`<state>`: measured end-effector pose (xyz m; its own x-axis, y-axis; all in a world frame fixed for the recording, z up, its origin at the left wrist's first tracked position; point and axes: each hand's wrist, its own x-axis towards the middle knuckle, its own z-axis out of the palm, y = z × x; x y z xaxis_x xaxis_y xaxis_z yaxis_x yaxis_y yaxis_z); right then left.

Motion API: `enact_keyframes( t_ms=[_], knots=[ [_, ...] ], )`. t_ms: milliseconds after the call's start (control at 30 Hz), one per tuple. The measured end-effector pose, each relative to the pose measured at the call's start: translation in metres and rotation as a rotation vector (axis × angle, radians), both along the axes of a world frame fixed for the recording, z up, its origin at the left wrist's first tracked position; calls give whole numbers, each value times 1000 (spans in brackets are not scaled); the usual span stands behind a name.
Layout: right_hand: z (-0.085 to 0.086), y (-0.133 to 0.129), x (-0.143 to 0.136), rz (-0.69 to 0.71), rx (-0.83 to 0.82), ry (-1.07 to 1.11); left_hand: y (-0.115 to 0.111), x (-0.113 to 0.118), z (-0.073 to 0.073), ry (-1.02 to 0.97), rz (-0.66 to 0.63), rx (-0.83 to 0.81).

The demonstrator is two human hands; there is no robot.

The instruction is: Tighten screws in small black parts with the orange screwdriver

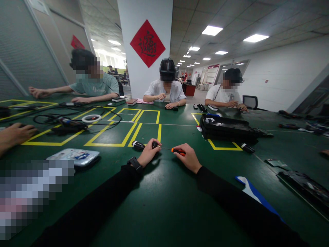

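In the head view my right hand (187, 157) is closed around the orange and black handle of a screwdriver (179, 151). Its thin shaft points left, and the tip reaches a small black part (154, 144). My left hand (149, 152), with a dark watch on the wrist, pinches that part; the fingers partly cover it, so its exact kind is unclear. Just left of this hand, a black and white cylindrical object (138, 145) lies on the green table (164, 192).
Black trays (226, 126) are stacked ahead to the right. A blue and white packet (257, 195) lies beside my right forearm, a tin case (74, 157) at the left. Cables (64, 120) sprawl farther left. Three people sit across the table; another person's hand (17, 135) rests at the left edge.
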<state>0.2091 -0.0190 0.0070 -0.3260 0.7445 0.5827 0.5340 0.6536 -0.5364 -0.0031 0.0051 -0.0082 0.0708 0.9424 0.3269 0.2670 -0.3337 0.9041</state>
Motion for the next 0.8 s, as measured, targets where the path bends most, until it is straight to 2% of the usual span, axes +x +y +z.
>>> enact_keyframes(
  t_ms=[200,333,567,667,800],
  knots=[
    [-8,8,0,30,-69,-5,-1,2,2,51,2,37],
    [-13,14,0,-18,-89,-34,0,3,0,66,-5,72],
    [-9,15,0,54,-102,-89,2,1,0,84,49,93],
    [-10,14,1,36,-132,-37,1,0,1,63,-3,111],
    [-13,16,2,43,-228,15,-2,2,2,60,-90,52]
  ],
)
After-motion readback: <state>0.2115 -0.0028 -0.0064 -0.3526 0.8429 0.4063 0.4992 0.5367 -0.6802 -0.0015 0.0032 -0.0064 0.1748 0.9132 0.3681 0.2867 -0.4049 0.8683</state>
